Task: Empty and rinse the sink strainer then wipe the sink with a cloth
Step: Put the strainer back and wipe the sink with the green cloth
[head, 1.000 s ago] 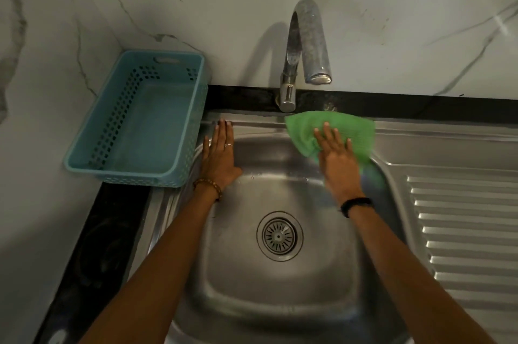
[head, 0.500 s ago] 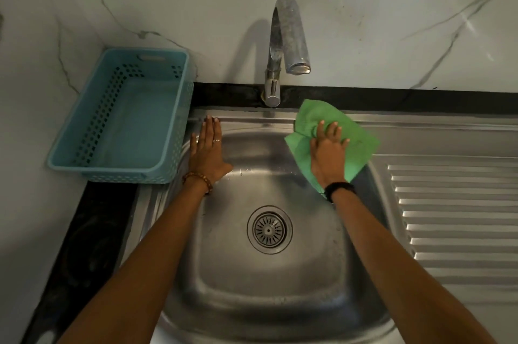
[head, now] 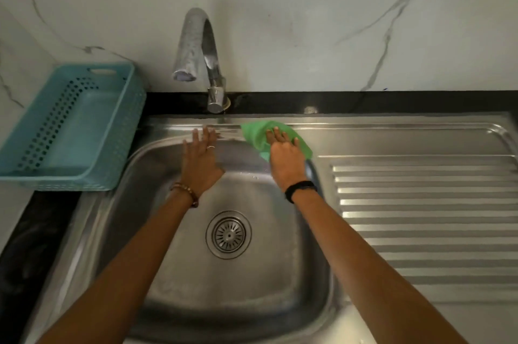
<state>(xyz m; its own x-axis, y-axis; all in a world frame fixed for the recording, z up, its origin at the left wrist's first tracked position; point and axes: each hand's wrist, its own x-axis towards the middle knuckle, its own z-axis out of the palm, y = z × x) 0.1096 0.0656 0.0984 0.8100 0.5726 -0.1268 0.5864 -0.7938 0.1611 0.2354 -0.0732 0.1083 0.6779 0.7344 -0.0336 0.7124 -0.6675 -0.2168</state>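
Head view: right hand (head: 286,155) presses green cloth (head: 256,134) flat on sink (head: 168,231) rim, left hand (head: 200,162) spread flat.

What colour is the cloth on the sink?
Green cloth, under the right hand, head view.

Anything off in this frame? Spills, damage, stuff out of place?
Nothing stands out. The strainer sits seated in the sink drain, the right hand presses the green cloth on the back rim, the left hand rests flat beside it, and the blue basket sits level.
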